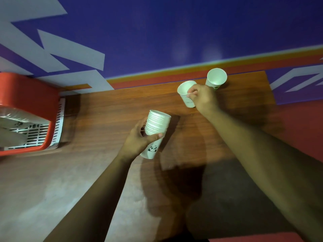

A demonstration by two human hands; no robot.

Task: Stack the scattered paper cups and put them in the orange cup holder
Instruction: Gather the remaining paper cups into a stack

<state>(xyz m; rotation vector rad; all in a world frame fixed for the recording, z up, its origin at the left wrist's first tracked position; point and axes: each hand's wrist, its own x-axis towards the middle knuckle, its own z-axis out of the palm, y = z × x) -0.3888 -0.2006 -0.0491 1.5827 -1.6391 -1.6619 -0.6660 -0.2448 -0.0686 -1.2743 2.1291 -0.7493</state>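
Nearest, the left hand [138, 140] grips the tilted stack of cups [156, 130]; its open mouth should be steady and face the incoming cup. Beyond, the right hand [203, 98] pinches a loose cup [186, 91] at the rim and should lift it straight, clear of the far cup [216, 78] just behind. The orange cup holder [26, 88] sits far left.

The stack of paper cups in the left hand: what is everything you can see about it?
The stack of paper cups is white, thin paper by its look, with many rolled rims nested at the top and a small black panda print on the outermost cup's wall. It tilts, mouth up and away from the person, over the wooden table. The left hand grips its middle, thumb across the front. Whether its base touches the table cannot be told.
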